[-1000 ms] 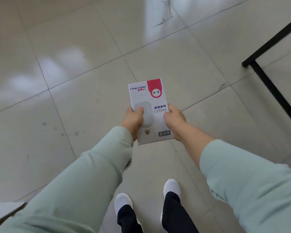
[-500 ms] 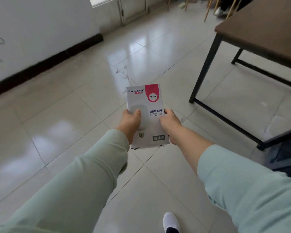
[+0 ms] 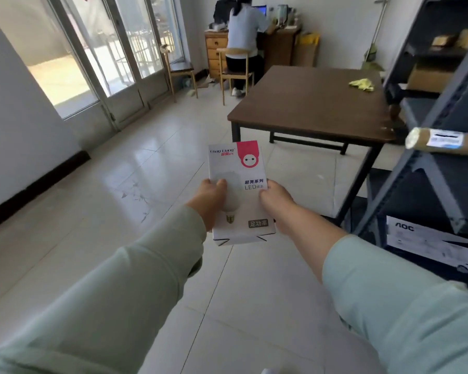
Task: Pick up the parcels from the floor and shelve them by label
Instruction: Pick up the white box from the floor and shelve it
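I hold a white LED bulb box (image 3: 241, 168) with a red patch at its top, upright at chest height in front of me. My left hand (image 3: 210, 201) grips its left edge and my right hand (image 3: 277, 201) grips its right edge. A dark grey metal shelf rack (image 3: 427, 147) stands at the right. On it lie a brown cardboard tube with a white label (image 3: 443, 141), a white AOC box (image 3: 430, 244) lower down, and cardboard boxes (image 3: 430, 76) higher up.
A dark brown table (image 3: 308, 103) with black legs stands ahead, right of centre, a yellow cloth (image 3: 362, 84) on it. Beyond it a person (image 3: 245, 36) sits on a chair at a wooden desk. Glass doors (image 3: 106, 49) fill the left wall. Pale tiled floor lies ahead left.
My view has lifted from the floor to the room, so the table, shelf rack and seated person now show. Both hands keep the same grip on the box.
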